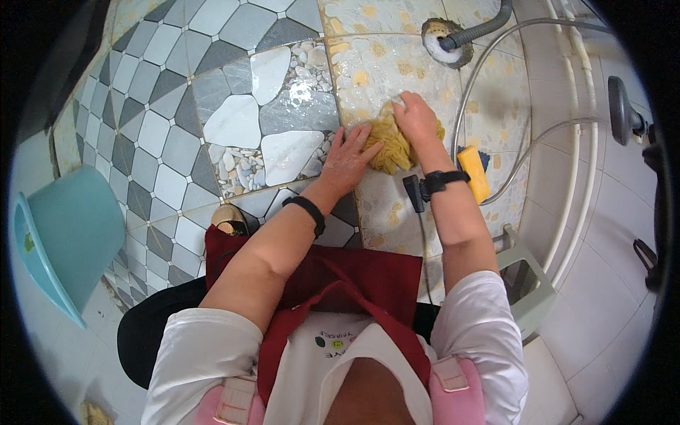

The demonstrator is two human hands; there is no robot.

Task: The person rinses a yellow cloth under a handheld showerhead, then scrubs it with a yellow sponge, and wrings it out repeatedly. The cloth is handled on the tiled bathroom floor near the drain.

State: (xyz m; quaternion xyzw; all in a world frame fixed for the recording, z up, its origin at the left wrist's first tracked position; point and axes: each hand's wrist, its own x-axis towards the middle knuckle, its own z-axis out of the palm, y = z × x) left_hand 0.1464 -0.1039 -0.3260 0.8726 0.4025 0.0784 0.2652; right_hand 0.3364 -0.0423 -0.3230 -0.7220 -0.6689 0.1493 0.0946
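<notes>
A wet, crumpled mustard-yellow cloth (390, 146) lies on the pebble-patterned floor tile (393, 226). My right hand (417, 118) grips the top of the cloth, with whitish suds near the fingers. Flat and with its fingers spread, my left hand (346, 159) touches the cloth's left edge and the floor at the tile seam. Black straps circle both wrists. A black plug-like piece (413, 194) with a thin cable hangs beside the right wrist. Just right of that wrist lies a yellow block (474, 174) with something dark blue under it, partly hidden.
A grey corrugated hose (481, 31) enters a foamy floor drain (443, 50). The flexible metal hose (467, 101) loops along the right, near white wall pipes (579, 133). A pale plastic stool (531, 292) stands right of me, a teal bucket (79, 228) at left. Wet stone-patterned tile (297, 109) shines.
</notes>
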